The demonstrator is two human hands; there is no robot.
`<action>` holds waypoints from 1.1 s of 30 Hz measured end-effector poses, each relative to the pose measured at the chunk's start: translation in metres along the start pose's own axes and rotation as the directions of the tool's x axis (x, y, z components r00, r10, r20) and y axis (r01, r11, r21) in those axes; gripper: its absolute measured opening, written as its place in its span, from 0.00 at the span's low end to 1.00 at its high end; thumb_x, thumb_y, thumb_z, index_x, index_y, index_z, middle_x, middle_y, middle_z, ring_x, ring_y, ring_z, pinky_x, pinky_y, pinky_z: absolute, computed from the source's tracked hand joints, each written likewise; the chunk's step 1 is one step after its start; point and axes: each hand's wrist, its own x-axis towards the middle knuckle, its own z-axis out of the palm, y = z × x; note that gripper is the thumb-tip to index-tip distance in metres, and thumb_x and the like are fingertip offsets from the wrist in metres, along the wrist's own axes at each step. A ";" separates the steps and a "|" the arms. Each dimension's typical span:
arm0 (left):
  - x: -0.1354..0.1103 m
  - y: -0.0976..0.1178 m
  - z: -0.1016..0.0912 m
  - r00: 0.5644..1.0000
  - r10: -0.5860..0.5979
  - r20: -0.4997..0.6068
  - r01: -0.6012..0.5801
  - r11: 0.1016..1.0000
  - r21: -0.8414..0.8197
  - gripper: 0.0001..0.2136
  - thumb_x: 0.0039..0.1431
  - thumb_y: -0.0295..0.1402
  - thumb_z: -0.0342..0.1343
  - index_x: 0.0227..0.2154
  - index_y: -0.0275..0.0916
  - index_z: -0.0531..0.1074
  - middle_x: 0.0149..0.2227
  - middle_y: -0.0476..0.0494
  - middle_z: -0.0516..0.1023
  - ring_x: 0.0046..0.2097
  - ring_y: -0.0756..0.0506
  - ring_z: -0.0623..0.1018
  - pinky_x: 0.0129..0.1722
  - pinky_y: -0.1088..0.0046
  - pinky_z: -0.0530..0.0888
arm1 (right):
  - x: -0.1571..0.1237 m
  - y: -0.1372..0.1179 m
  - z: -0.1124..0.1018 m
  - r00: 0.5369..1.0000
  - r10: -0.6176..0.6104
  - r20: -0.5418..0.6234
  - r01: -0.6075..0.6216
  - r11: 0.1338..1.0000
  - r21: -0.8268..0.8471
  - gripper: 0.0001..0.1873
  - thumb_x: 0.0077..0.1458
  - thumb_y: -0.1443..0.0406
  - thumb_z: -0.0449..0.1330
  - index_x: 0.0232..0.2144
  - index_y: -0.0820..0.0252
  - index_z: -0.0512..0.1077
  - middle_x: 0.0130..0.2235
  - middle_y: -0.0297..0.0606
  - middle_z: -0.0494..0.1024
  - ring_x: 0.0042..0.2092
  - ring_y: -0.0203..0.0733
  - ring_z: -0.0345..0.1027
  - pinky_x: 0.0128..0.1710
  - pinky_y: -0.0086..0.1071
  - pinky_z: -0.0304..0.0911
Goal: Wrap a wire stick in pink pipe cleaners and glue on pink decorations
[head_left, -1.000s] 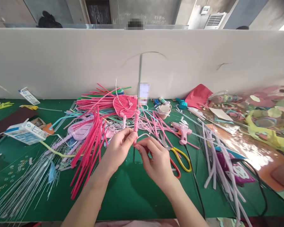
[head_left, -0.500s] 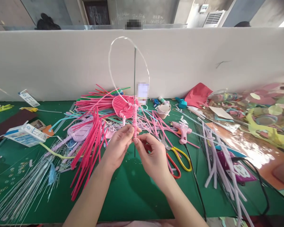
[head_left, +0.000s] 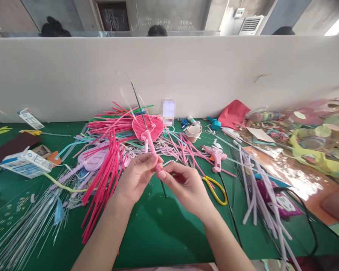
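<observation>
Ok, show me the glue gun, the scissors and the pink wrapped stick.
glue gun [head_left: 216, 155], head view, on its pink body.
scissors [head_left: 208, 181], head view, on the yellow handle.
pink wrapped stick [head_left: 150, 145], head view, mid-shaft.

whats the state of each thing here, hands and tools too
left hand, fingers pinched on the pink wrapped stick
right hand, fingers pinched on its lower end
wire rod, leaning, running through the stick
scissors, lying flat, partly behind right hand
glue gun, lying on its side
paper cup, upright
</observation>
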 end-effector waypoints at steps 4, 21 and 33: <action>0.002 -0.003 -0.001 0.980 -0.106 0.171 0.129 0.983 -0.132 0.16 0.42 0.47 0.71 0.20 0.40 0.78 0.24 0.51 0.71 0.29 0.50 0.72 0.28 0.75 0.71 | -0.002 0.000 0.002 0.981 0.122 0.153 -0.165 0.938 0.307 0.20 0.54 0.49 0.64 0.27 0.60 0.72 0.22 0.28 0.65 0.22 0.29 0.53 0.20 0.27 0.48; -0.005 0.004 -0.008 0.984 0.141 -0.107 -0.083 0.904 0.420 0.13 0.47 0.43 0.68 0.22 0.38 0.78 0.25 0.48 0.74 0.32 0.46 0.72 0.37 0.69 0.68 | -0.002 0.010 0.010 0.992 -0.090 -0.090 0.063 0.963 -0.262 0.09 0.57 0.60 0.62 0.29 0.59 0.76 0.29 0.35 0.78 0.28 0.35 0.66 0.26 0.28 0.59; 0.001 -0.011 -0.005 0.946 0.292 -0.145 -0.169 0.819 0.548 0.10 0.49 0.40 0.68 0.30 0.39 0.78 0.32 0.48 0.78 0.37 0.46 0.74 0.40 0.72 0.68 | 0.000 0.023 0.010 0.930 -0.295 -0.221 0.156 0.859 -0.488 0.11 0.59 0.63 0.58 0.26 0.60 0.74 0.26 0.36 0.74 0.27 0.35 0.67 0.29 0.28 0.61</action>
